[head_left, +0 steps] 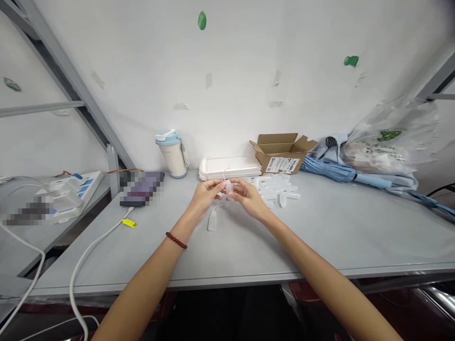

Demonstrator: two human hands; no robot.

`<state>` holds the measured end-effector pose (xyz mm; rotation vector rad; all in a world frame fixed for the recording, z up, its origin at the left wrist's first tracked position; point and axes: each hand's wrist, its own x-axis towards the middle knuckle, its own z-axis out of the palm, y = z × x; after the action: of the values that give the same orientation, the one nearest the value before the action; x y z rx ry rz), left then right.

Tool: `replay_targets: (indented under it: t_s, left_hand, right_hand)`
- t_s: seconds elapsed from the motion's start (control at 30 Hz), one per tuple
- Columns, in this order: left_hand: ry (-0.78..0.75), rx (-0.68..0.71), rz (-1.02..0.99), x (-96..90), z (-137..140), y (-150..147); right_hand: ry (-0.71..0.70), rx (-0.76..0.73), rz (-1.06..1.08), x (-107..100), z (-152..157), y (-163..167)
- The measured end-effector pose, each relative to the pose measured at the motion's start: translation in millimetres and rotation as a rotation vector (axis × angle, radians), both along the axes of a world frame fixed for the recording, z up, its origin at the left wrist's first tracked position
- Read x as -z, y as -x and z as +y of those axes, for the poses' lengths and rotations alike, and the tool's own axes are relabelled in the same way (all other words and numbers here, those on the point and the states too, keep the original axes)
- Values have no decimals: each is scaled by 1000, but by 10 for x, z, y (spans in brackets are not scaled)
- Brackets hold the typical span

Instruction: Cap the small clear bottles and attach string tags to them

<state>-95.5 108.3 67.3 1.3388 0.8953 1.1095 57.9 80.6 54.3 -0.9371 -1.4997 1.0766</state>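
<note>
My left hand (206,194) and my right hand (249,196) meet above the middle of the table, fingertips closed on a small translucent plastic case (229,188). A thin white cord (224,173) loops up from between the fingers. Just below the hands, a similar small white case (212,221) with a cord at its top lies flat on the table. Beside my right hand spreads a pile of translucent plastic pieces (275,187), partly covered by the hand. Fingers hide part of the held case.
Behind the hands lies a stack of white flat trays (231,166), with an open cardboard box (279,154) beside it. A cup (172,154) stands left. A blue umbrella (330,169) and a plastic bag (387,142) lie right. A phone (144,188) trails a white cable (95,244).
</note>
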Motion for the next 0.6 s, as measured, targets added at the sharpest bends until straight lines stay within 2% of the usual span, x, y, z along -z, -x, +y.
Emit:
replay_targets:
  t_s: [0.23, 0.33, 0.47, 0.6]
  left_hand:
    - [-56, -32, 42, 3, -1, -25]
    - [-109, -91, 88, 25, 11, -40]
    - [-348, -229, 227, 35, -16, -44]
    - [-688, -181, 393, 26, -75, -42]
  right_hand:
    - [45, -8, 12, -6, 6, 3]
    - [76, 1, 24, -18, 3, 7]
    - [117, 31, 46, -56, -10, 10]
    - [160, 43, 122, -71, -6, 4]
